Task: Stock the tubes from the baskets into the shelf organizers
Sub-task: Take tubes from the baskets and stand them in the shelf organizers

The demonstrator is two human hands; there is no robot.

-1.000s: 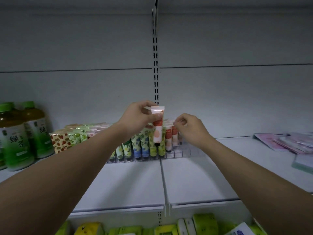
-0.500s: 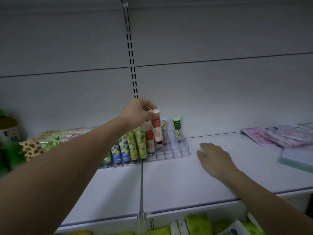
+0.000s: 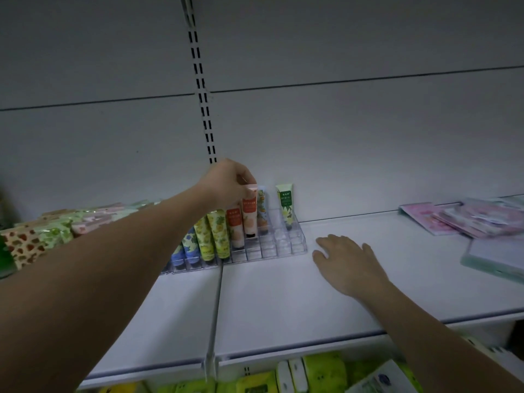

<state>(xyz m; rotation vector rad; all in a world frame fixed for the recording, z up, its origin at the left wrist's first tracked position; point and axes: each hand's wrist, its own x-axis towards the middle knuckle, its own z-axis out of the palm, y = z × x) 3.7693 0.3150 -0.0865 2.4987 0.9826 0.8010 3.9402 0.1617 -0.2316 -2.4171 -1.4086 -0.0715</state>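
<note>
The white shelf (image 3: 283, 293) runs right across in front of you, with the grey back panel (image 3: 340, 137) and its slotted upright (image 3: 201, 89) rising behind it. Off to your right on the shelf, there's a loose pile of pink and pale flat packets (image 3: 465, 219); off to your left, a row of patterned packets (image 3: 42, 236) in reds and greens. Below the shelf edge, yellow-green packs (image 3: 323, 373) show on the next level down.

Now the clear organizer (image 3: 272, 248), sitting against the back panel near the upright: its left compartments are filled with upright tubes (image 3: 212, 236) in blue, yellow and green, while the front right compartments stand bare. One green-label tube (image 3: 285, 205) stands alone in the back row towards the right end.

Your left hand (image 3: 226, 182) is up over the organizer, fingers pinched closed on the crimped top of the peach tube (image 3: 249, 214), which hangs upright with its dark cap down in a back compartment, just beside an orange-printed tube (image 3: 261, 208). Whether the cap touches the bottom, I can't tell.

Your right hand (image 3: 346, 262) lies flat and open on the shelf just right of the organizer, fingers spread, holding nothing.
</note>
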